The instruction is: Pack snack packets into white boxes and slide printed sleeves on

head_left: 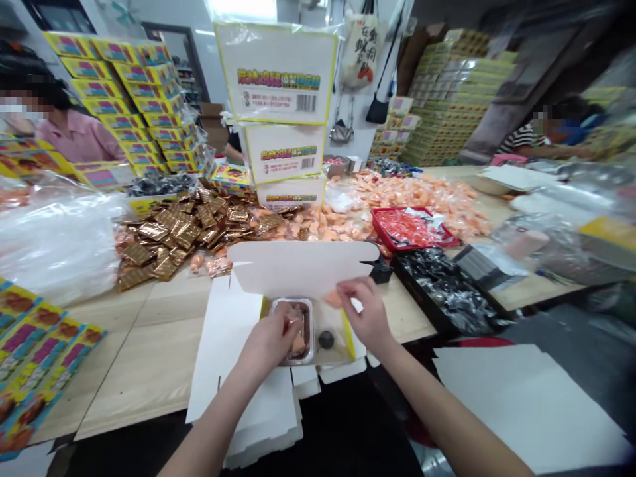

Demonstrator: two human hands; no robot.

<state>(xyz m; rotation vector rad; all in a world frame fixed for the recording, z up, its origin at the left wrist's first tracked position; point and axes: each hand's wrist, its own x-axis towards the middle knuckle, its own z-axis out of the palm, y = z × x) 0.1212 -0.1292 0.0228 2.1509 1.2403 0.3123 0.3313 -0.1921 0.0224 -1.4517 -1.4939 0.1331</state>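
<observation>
An open white and yellow carton lies at the table's near edge, lid standing up. Inside sits a clear plastic tray with dark and orange packets, and a small black round piece beside it. My left hand is closed over the tray, fingers pressing an orange packet into it. My right hand hovers over the carton's right side, pinching another orange packet.
Heaps of brown packets and orange packets cover the table. A red tray and a black tray sit right. Stacked white boxes stand behind. Flat cartons lie under the open one. Two people sit at far left and far right.
</observation>
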